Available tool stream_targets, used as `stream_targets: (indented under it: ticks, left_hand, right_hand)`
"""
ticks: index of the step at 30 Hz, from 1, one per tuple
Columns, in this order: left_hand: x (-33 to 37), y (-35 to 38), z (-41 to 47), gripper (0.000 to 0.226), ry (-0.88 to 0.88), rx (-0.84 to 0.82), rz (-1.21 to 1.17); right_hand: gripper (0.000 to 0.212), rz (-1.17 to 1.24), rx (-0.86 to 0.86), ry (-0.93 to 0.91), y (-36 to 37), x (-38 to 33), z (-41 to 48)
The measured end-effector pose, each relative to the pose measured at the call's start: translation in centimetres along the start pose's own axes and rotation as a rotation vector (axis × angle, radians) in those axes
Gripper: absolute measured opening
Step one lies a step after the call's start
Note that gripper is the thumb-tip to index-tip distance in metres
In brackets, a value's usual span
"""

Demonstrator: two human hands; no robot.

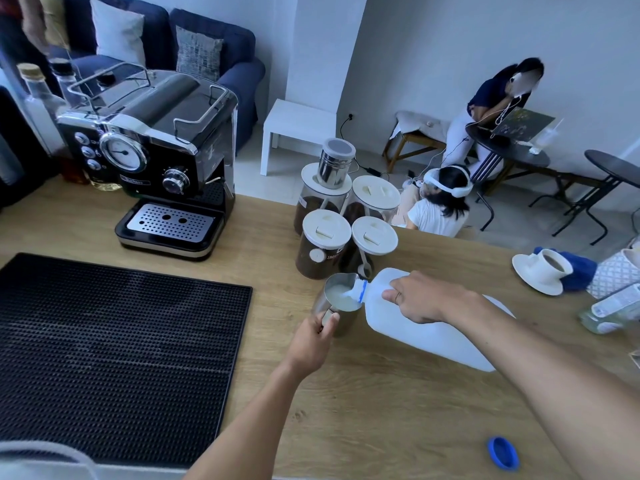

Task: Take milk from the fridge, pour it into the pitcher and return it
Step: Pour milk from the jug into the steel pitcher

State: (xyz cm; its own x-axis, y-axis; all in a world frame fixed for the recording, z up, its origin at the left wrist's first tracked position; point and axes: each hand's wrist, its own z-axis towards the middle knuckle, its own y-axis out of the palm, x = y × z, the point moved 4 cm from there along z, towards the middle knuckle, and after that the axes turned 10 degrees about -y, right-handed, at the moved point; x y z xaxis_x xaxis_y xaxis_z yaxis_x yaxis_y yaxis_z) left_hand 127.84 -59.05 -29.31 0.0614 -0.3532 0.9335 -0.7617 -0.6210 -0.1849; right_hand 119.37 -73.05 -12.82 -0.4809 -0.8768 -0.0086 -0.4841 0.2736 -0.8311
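A white plastic milk jug (429,334) with a blue neck ring is tipped to the left, its mouth over the rim of a steel pitcher (337,301) on the wooden counter. Milk shows inside the pitcher. My right hand (420,295) grips the jug's handle from above. My left hand (317,336) holds the pitcher's handle on its near side. The jug's blue cap (503,452) lies open side up on the counter at the near right.
Several coffee jars with white lids (346,216) stand just behind the pitcher. An espresso machine (156,157) sits at the back left, a black rubber mat (114,351) at the near left. A cup on a saucer (542,271) and a bottle (611,310) lie to the right.
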Motion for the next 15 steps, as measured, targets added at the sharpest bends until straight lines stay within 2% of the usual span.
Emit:
stream_targets:
  ticks: [4, 15]
  left_hand:
    - [-0.1, -0.1, 0.1, 0.045, 0.004, 0.014, 0.004]
    - [0.6, 0.0, -0.3, 0.042, 0.007, -0.003, 0.022]
  right_hand:
    - [0.029, 0.062, 0.031, 0.027, 0.8, 0.8, 0.0]
    - [0.039, 0.187, 0.089, 0.048, 2.1, 1.0, -0.8]
